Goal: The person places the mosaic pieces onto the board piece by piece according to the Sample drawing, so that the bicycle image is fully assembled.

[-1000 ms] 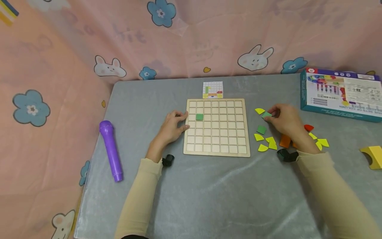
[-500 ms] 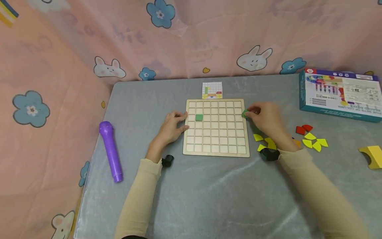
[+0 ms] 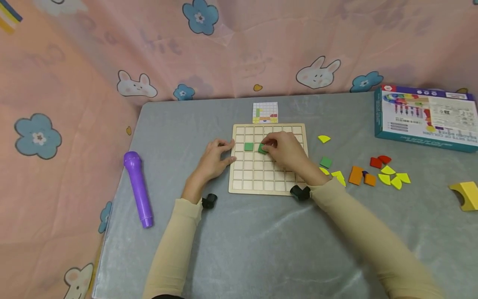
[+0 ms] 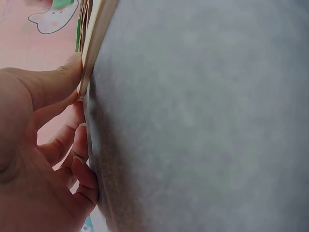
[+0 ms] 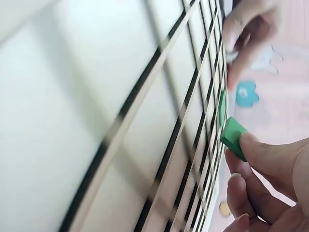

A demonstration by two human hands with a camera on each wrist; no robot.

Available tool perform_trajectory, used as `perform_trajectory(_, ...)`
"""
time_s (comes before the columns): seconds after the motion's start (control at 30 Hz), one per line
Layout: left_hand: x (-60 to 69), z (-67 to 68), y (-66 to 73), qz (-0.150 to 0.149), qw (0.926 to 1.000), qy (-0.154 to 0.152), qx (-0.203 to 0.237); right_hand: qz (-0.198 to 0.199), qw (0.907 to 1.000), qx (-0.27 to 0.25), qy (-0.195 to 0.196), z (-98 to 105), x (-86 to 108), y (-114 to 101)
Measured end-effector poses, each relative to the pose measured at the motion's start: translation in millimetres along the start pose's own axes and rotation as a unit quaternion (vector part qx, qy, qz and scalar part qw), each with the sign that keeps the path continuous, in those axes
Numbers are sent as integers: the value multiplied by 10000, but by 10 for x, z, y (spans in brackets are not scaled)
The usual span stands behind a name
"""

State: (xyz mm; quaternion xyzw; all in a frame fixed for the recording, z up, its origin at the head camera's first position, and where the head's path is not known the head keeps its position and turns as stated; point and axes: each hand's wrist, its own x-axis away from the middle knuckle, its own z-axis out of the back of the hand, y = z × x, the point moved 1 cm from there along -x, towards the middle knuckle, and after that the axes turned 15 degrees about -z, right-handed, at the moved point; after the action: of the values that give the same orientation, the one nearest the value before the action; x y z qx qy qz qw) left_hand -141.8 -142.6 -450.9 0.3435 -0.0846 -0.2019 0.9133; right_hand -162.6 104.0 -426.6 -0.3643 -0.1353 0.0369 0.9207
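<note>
In the head view, my right hand (image 3: 285, 150) pinches a green square tile (image 3: 262, 148) over the wooden grid board (image 3: 232, 187). The right wrist view has that green tile (image 5: 233, 137) tilted between thumb and fingertips, just above the grid. Another green tile (image 3: 248, 146) lies in a cell further left. My left hand (image 3: 214, 160) touches the board's left edge, thumb and forefinger spread apart along it. Seen from the left wrist, the thumb (image 4: 58, 82) rests against the rim. A small printed pattern card (image 3: 265, 112) lies at the board's far edge.
Right of the board lie a green tile (image 3: 326, 162), orange pieces (image 3: 356, 175), red pieces (image 3: 376, 162) and several yellow quarter-round pieces (image 3: 324, 139). A printed box (image 3: 429, 118) stands back right, a yellow arch block (image 3: 467, 196) far right. A purple microphone (image 3: 139, 189) lies left.
My right hand has picked up a green tile from the loose pieces and carried it left over the board. My left hand has stayed at the board's left edge.
</note>
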Motion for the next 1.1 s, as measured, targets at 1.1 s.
perform_trajectory(1.1, -10, 12, 0, -37, 10000, -42, 51, -399, 9991, 113, 51, 199, 136, 294)
